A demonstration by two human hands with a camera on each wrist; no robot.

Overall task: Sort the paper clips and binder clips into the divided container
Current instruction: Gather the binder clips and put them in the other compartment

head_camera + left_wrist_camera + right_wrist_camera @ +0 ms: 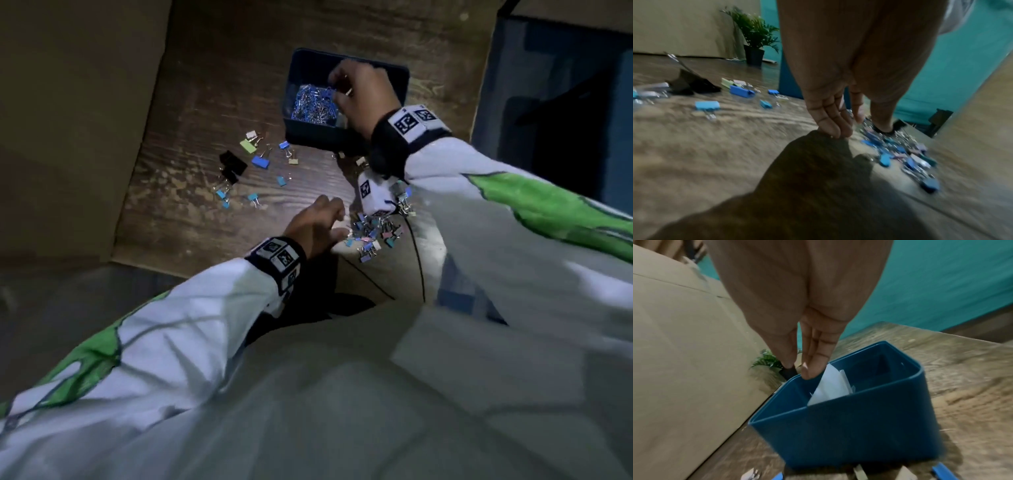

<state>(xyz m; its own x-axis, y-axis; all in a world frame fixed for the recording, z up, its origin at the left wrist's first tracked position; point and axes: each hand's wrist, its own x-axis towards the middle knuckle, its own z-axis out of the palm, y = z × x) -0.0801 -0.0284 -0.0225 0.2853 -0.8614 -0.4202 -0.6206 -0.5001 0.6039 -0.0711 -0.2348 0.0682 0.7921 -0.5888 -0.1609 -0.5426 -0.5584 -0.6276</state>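
The dark blue divided container (315, 135) stands at the back of the wooden table; its left compartment holds a heap of blue and silver paper clips (313, 102). My right hand (337, 85) hovers over the container (859, 434), fingers straight and pointing down at the rim, with nothing seen between them. A white slip of paper (830, 386) leans inside. My left hand (339, 226) is low on the table, its fingertips (838, 133) touching the wood at the edge of a pile of small coloured binder clips (906, 159). Blur hides whether it holds a clip.
Larger binder clips in black (233, 162), blue (261, 161) and green (247, 146) lie scattered left of the container. A potted plant (754, 32) stands at the table's far end. A beige wall (68, 120) borders the left side. A white tagged block (371, 195) sits by the pile.
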